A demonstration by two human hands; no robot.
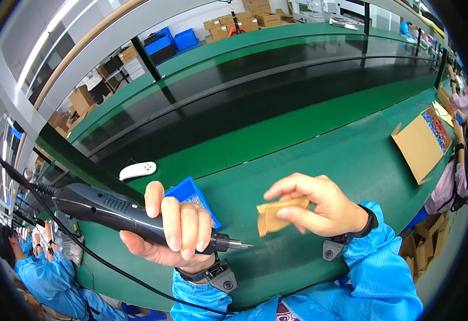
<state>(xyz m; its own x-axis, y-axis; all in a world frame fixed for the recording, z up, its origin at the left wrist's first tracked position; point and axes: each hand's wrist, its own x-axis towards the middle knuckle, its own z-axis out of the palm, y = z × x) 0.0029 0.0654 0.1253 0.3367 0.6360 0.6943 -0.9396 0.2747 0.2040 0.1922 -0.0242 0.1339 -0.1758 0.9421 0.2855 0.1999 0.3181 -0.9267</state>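
My left hand [183, 227] is wrapped round a black electric screwdriver [103, 207], held nearly level above the bench. Its metal bit points right, toward my other hand, and touches nothing. A small, folded tan piece [270, 220] is pinched between the thumb and fingers of my right hand [327, 206]; whether it is paper or cloth I cannot tell. Partly hidden behind my left fingers is a blue bin [186, 188] with small metal parts in it, too small to name.
Green matting covers the bench [309, 160], with a dark conveyor belt [277, 88] beyond. A white handheld device [137, 170] lies by a dark post. An open cardboard box [418, 147] of wired parts stands right. The screwdriver's black cable [92, 254] crosses the left side. Co-workers sit on both sides.
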